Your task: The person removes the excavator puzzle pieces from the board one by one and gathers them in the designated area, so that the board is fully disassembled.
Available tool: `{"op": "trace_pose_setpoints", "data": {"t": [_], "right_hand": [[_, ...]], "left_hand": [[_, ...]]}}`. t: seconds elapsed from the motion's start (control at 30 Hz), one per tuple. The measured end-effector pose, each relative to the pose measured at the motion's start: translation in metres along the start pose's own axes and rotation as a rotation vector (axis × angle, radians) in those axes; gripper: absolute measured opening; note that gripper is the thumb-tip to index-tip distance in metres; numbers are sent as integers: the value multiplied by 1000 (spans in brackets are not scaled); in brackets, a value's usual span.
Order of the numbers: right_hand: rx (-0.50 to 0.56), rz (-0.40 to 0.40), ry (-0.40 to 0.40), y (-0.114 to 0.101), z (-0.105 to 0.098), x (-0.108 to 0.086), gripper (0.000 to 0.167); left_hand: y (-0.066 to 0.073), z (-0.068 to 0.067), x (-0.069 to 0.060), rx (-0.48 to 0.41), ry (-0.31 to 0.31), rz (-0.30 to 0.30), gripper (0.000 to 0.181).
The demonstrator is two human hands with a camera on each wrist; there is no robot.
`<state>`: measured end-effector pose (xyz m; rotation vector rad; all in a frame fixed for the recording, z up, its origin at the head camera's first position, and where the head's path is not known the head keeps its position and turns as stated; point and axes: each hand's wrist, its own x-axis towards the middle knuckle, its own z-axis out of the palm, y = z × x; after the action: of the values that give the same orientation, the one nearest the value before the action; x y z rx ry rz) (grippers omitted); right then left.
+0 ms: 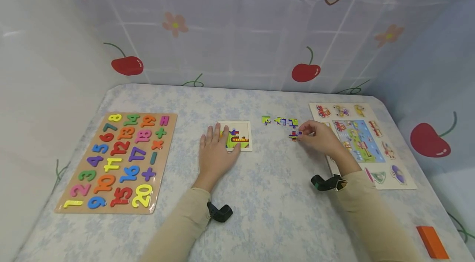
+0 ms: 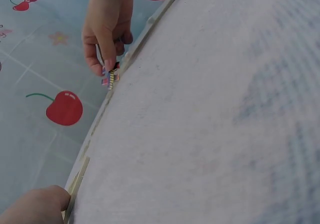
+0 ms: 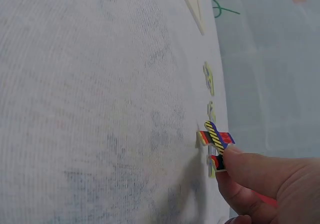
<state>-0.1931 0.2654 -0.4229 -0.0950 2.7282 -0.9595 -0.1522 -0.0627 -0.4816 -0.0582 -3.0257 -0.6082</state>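
Right hand (image 1: 318,136) pinches puzzle piece (image 3: 216,138); most protrudes.

Small flat jigsaw piece (image 3: 215,135), right: black-yellow stripes, red and purple patches. Tan rectangular board (image 1: 161,161), left: multicoloured numerals (image 1: 73,204). Desk (image 1: 267,200): white, pale blue mottling. Near right: orange rectangular block (image 1: 432,242).

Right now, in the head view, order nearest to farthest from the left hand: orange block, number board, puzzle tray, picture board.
1. Puzzle tray, partly under the left hand
2. Number board, left side
3. Picture board, right side
4. Orange block, bottom right
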Motion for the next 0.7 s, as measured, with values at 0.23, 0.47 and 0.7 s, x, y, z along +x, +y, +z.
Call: {"op": "trace_pose_setpoints", "data": {"t": [0.23,0.47,0.7], "right_hand": [[-11,10,12,5,-1,-2,22],[-100,56,48,3,4,-1,21],[-216,64,87,4,7,-4,25]], "left_hand": [[0,1,1,-2,3,0,78],[0,1,1,-4,-2,-7,78],[0,1,0,-8,-6,-3,78]]}}
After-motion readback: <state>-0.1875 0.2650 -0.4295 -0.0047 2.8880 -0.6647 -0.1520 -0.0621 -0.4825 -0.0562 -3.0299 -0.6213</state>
